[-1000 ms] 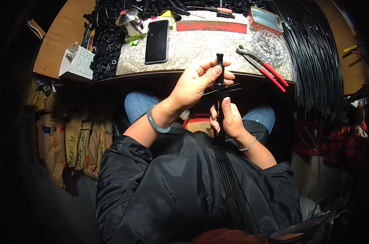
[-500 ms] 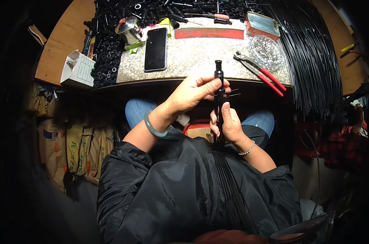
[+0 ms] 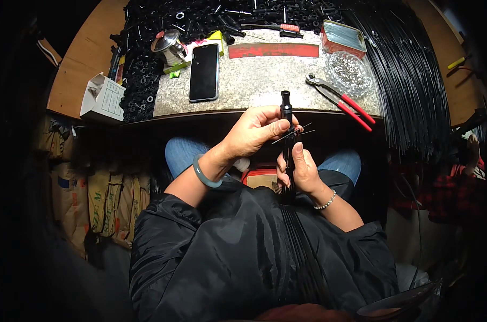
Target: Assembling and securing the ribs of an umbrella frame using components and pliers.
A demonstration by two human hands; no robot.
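Upright over my lap, beyond the table's near edge, is a black umbrella frame (image 3: 286, 100) with a flared tube top. My left hand (image 3: 257, 131) pinches the tube below that top, thumb across it. Just below, my right hand (image 3: 305, 170) closes round the gathered ribs, its thumb lying along them. Thin wire ends (image 3: 306, 129) stick out sideways between the two hands. From the right hand, long black ribs (image 3: 302, 247) run down over my dark jacket. The fingers behind the tube are partly hidden.
On the table lie red-handled pincers (image 3: 346, 104), a phone (image 3: 204, 72), a red strip (image 3: 273, 50) and a clear dish of small parts (image 3: 349, 72). Black fittings (image 3: 141, 80) heap at left and back. Long black rods (image 3: 409, 80) hang over the right edge. An open white box (image 3: 104, 96) stands left.
Both hands and the umbrella frame have come slightly nearer to me. The wire ends now cross in front of the tube and show more. The view has shifted a little.
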